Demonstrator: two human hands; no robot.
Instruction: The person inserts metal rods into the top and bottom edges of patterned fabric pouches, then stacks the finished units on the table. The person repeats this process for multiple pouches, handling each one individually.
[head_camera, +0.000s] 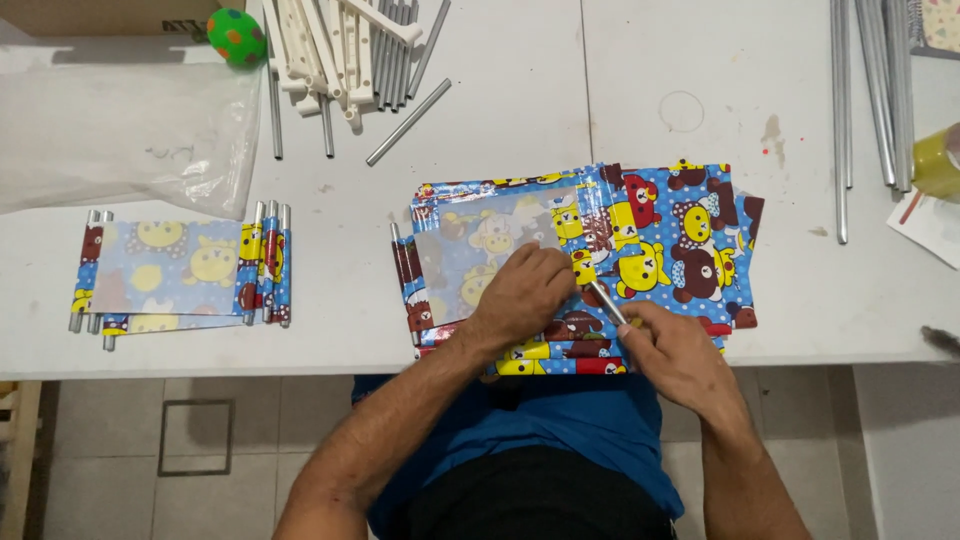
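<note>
A stack of blue cartoon-bear printed fabric panels (670, 235) lies on the white table (560, 110) near its front edge. My left hand (520, 295) presses flat on the top panel, whose pale reverse side faces up. My right hand (672, 352) pinches a short silver metal rod (606, 300) that angles up-left into the fabric's edge next to my left fingers. Part of the rod is hidden under the cloth and my fingers.
Finished panels with rods (180, 275) lie at the left. A clear plastic bag (120, 130), a green spotted ball (236, 35), white plastic parts (320, 45) and loose metal rods (405, 120) sit at the back. Long rods (870, 90) and a yellow-green tape roll (940, 160) are at the right.
</note>
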